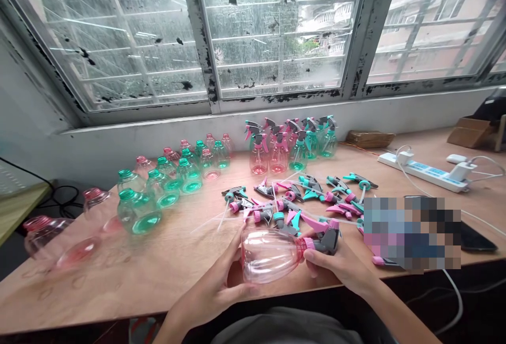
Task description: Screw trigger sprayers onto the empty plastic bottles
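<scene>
A clear pink spray bottle (269, 257) lies sideways between my hands at the table's front edge, its base to the left. My left hand (225, 275) is wrapped round the base end. At the neck, the fingers of my right hand (336, 262) are closed on the pink collar of the grey-and-pink trigger sprayer (326, 238), which sits on the bottle's mouth. Whether the collar is fully tight I cannot tell. Just beyond the bottle lies a loose pile of trigger sprayers (292, 196), pink, teal and grey, with thin white dip tubes.
Open green bottles (138, 212) and pink bottles (43, 233) stand in rows at the left. Several bottles with sprayers (279, 154) stand by the wall. At the right are a white power strip (422, 170), a black phone (478, 236), cables and a cardboard box (470, 133).
</scene>
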`<state>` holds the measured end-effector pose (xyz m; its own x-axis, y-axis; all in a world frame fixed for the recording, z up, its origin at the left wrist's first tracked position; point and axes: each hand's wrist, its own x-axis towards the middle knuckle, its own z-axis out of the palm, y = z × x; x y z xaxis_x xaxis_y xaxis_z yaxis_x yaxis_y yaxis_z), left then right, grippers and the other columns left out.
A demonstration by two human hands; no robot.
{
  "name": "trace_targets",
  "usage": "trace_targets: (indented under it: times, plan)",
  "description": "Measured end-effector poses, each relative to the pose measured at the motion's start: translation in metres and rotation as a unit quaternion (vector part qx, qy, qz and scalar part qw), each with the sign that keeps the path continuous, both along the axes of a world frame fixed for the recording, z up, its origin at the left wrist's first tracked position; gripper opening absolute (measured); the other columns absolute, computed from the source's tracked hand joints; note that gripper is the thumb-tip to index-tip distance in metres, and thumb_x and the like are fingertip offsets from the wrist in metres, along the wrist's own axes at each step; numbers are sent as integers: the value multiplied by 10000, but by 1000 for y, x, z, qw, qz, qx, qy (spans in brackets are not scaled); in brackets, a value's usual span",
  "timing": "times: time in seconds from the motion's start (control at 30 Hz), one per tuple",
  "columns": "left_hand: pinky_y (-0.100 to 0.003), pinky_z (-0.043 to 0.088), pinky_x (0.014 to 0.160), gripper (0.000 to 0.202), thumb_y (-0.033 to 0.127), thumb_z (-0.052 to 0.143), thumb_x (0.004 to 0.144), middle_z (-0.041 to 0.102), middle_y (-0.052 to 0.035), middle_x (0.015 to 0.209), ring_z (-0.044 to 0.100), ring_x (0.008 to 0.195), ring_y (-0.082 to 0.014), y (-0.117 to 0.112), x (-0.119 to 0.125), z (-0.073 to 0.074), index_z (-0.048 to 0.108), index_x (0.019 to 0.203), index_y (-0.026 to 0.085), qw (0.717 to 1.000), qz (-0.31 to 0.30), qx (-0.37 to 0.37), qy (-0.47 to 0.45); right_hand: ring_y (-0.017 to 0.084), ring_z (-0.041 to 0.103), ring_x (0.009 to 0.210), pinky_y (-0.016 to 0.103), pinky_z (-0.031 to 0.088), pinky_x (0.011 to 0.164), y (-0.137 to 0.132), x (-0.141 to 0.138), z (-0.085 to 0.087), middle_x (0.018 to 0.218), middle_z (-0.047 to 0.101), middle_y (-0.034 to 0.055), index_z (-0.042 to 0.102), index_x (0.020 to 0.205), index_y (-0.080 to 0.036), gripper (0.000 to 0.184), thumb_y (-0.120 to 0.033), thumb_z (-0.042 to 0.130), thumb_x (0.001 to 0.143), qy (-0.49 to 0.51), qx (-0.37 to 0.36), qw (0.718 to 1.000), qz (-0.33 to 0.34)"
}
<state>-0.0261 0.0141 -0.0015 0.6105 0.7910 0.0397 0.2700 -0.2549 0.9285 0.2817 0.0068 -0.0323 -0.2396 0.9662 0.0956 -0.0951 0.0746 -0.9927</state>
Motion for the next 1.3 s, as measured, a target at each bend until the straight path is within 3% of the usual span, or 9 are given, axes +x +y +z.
trace_targets:
  times: [0.13, 0.23, 0.37, 0.53, 0.83, 0.97, 1.13, 1.3]
  plan:
    - [-525, 234, 1292, 1010, 186, 662, 961, 127, -22, 1767, 238, 1584, -336, -2, 3, 3, -48, 1643, 413, 1000, 8, 21, 17, 167, 611, 518, 307, 504, 566, 1, 0, 0, 556, 664, -35, 661, 993, -188, 379, -519, 791, 861, -2, 0, 1000, -9]
    - [-529, 277, 1276, 1028, 153, 649, 947, 132, -17, 1766, 247, 1577, -344, -3, 4, 5, -65, 1641, 410, 999, 12, 24, 27, 164, 599, 509, 304, 501, 558, 1, 0, -1, 554, 657, -41, 654, 1001, -195, 386, -520, 800, 853, 6, -6, 1000, -8]
    - [-542, 204, 1300, 1110, 191, 748, 893, 70, -16, 1773, 208, 1589, -356, -1, 3, 4, -40, 1645, 403, 999, 13, 13, 33, 163, 601, 515, 300, 498, 565, 1, 0, -2, 560, 660, -39, 652, 1000, -199, 387, -520, 807, 849, 4, -4, 1000, -7]
    - [-523, 125, 1320, 1015, 235, 725, 928, 66, -4, 1773, 134, 1613, -336, 0, 1, 3, 34, 1655, 389, 999, 8, 28, 42, 156, 598, 518, 288, 495, 567, 1, 0, -2, 567, 661, -42, 649, 1006, -203, 396, -527, 811, 846, 14, -7, 1000, -1]
    - [-528, 285, 1275, 991, 173, 652, 960, 68, 2, 1772, 199, 1597, -356, -2, 5, 3, -16, 1642, 440, 1000, 10, 18, 9, 153, 595, 507, 278, 465, 548, 1, -1, 1, 563, 662, -38, 645, 991, -195, 391, -526, 801, 854, 14, -3, 1000, 9]
    - [-507, 258, 1291, 1104, 217, 731, 923, 45, -16, 1773, 108, 1616, -343, -2, 6, 6, -90, 1637, 405, 1000, -3, -18, -12, 148, 595, 512, 277, 471, 560, 1, -1, 1, 562, 660, -42, 631, 998, -192, 393, -516, 801, 857, 13, -10, 1000, 8]
    - [-532, 95, 1322, 1023, 291, 752, 921, 87, -20, 1770, 104, 1619, -337, 0, 4, 4, 46, 1656, 381, 1000, 2, 1, 6, 156, 601, 517, 286, 484, 561, 0, -1, 3, 559, 662, -38, 619, 1004, -186, 421, -532, 801, 848, 6, -16, 1000, -1]
    - [-501, 167, 1317, 980, 261, 690, 970, 21, -4, 1775, 123, 1620, -308, -1, 4, 1, 1, 1649, 420, 1000, -7, 27, 3, 153, 588, 527, 292, 497, 566, -1, -1, 6, 562, 650, -40, 619, 996, -176, 413, -522, 793, 855, -4, -11, 1000, -4]
